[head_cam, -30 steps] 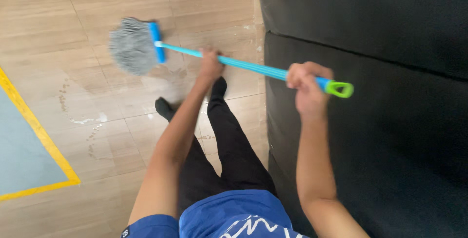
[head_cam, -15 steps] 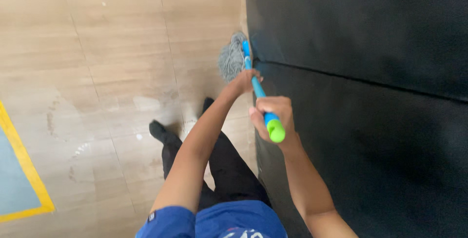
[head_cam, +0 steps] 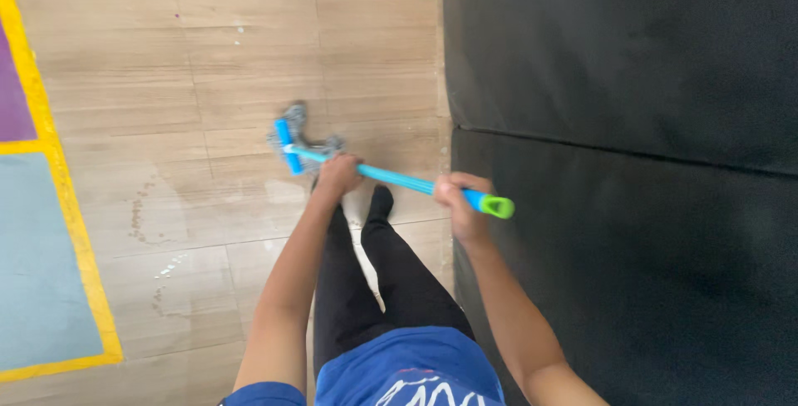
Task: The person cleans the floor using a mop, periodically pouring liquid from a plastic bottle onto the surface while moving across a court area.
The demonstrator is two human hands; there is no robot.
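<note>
Two hands on a blue mop handle (head_cam: 399, 178), left hand (head_cam: 337, 176) curled round its lower part, right hand (head_cam: 455, 200) gripping near the green end, grey mop head (head_cam: 298, 137) on the wooden floor (head_cam: 208, 57) just beyond the left fingers, black mat (head_cam: 632, 165) beside the right fingers.

**Around the work: floor, mats and painted zones**

Pale wood-look floor tiles (head_cam: 208, 57) fill the upper left and centre, with wet patches and small white flecks at lower centre-left. Black padded mats (head_cam: 632, 165) cover the right side, a seam crossing them. A yellow line (head_cam: 71, 215) borders blue-grey and purple floor areas at far left.
</note>
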